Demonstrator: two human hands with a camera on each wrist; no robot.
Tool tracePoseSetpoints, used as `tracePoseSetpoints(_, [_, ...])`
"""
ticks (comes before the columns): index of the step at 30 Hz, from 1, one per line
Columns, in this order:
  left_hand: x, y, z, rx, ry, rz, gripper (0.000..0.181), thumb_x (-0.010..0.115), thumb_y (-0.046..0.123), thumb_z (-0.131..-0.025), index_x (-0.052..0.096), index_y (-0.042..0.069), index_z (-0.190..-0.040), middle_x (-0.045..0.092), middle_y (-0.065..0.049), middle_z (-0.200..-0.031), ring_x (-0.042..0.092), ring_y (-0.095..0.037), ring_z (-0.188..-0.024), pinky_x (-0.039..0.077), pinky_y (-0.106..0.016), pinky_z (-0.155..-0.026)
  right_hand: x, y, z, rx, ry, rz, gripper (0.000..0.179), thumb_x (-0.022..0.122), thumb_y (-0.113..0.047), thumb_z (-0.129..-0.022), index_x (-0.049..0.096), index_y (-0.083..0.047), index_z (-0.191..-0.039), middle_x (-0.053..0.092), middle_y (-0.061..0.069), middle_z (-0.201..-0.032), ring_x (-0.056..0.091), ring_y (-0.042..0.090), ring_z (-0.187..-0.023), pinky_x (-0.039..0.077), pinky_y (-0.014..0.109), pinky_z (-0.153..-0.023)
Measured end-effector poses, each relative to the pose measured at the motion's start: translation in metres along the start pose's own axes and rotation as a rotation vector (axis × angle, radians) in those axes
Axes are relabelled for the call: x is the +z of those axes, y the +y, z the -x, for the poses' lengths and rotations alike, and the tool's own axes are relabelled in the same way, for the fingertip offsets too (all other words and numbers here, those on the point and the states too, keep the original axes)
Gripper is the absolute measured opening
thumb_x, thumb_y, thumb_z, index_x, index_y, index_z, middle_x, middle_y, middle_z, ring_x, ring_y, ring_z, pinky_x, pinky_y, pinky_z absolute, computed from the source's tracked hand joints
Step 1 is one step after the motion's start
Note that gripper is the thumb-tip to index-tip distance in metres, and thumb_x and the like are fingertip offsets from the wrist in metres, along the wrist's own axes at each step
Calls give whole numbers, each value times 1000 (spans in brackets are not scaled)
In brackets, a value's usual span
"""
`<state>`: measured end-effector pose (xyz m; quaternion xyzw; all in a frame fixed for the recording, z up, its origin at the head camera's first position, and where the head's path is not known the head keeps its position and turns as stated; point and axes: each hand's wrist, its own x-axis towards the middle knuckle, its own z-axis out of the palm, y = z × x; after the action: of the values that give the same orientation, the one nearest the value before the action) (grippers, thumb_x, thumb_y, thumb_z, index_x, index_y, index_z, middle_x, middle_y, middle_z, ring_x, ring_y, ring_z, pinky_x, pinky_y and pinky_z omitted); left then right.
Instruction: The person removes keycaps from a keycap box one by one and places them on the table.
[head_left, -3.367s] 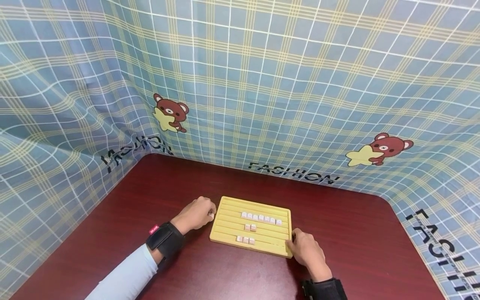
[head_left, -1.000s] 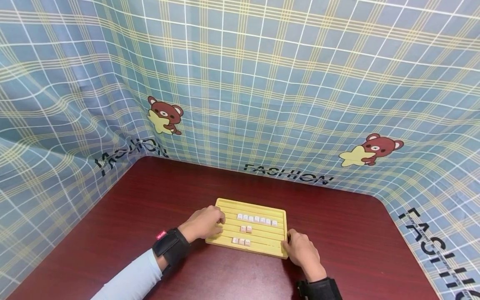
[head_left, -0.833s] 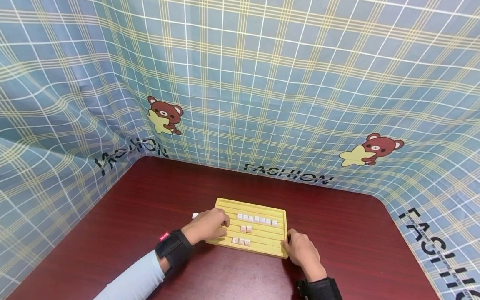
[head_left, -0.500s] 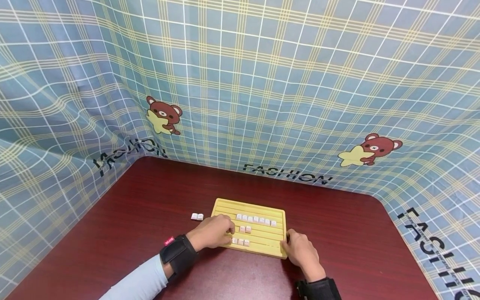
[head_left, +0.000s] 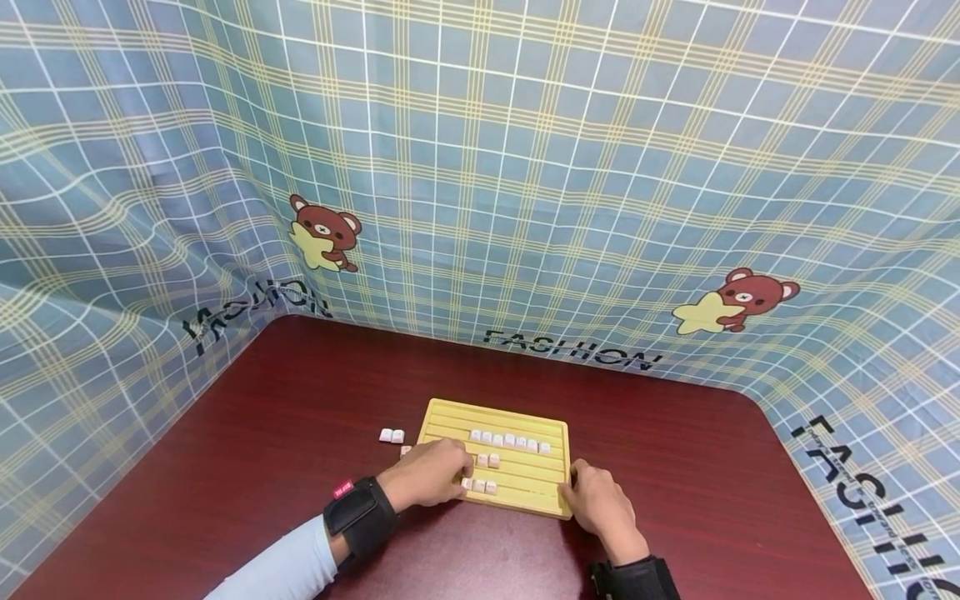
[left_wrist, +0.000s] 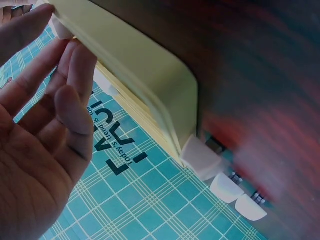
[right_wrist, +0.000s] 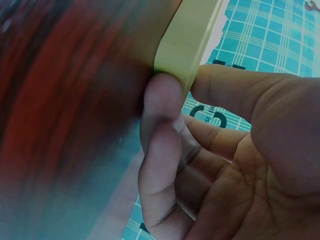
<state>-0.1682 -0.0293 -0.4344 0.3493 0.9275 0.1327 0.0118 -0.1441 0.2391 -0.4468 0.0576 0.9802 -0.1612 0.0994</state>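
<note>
A yellow ridged tray [head_left: 525, 497] holds pale keycaps: several in a back row [head_left: 510, 440], a middle pair [head_left: 488, 460] and a front row [head_left: 480, 486]. My left hand [head_left: 431, 472] reaches over the tray's left front part. In the left wrist view its thumb and a fingertip pinch a keycap [left_wrist: 61, 30] at the tray's front edge; the other fingers curl loosely. My right hand [head_left: 600, 500] grips the tray's right front corner, thumb on the rim and fingers against the outer side, as the right wrist view shows.
Left of the tray, two white keycaps [head_left: 392, 436] lie on the dark red table [head_left: 300, 400]. Another keycap [head_left: 406, 451] there is partly hidden by my left hand. A plaid curtain [head_left: 480, 208] stands around the table's back and sides.
My left hand has moved from beside the tray's left edge rightward and nearer over it, to the front row. Keycaps on the table have come into view behind it. My right hand keeps its grip.
</note>
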Motion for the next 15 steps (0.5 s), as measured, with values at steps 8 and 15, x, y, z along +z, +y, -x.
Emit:
tracePoseSetpoints(8, [0,-1,0,2,4,27,15,81,22,-77,76,14,-88,66,4,-85,58,-5,-76,47,-22,-62,0,0,0,10,-4,-1,22,65,-27,-93,59,-11,-106,53,2,-75,51,18,-67,40,35,-58])
tracePoseSetpoints(15, [1,-3,0,13,4,69,4,77,15,-81,77,16,-84,66,4,-83,54,-1,-72,44,-18,-59,0,0,0,11,-7,-5,22,65,-28,-92,59,-11,-105,53,2,-76,51,18,-68,40,36,-59])
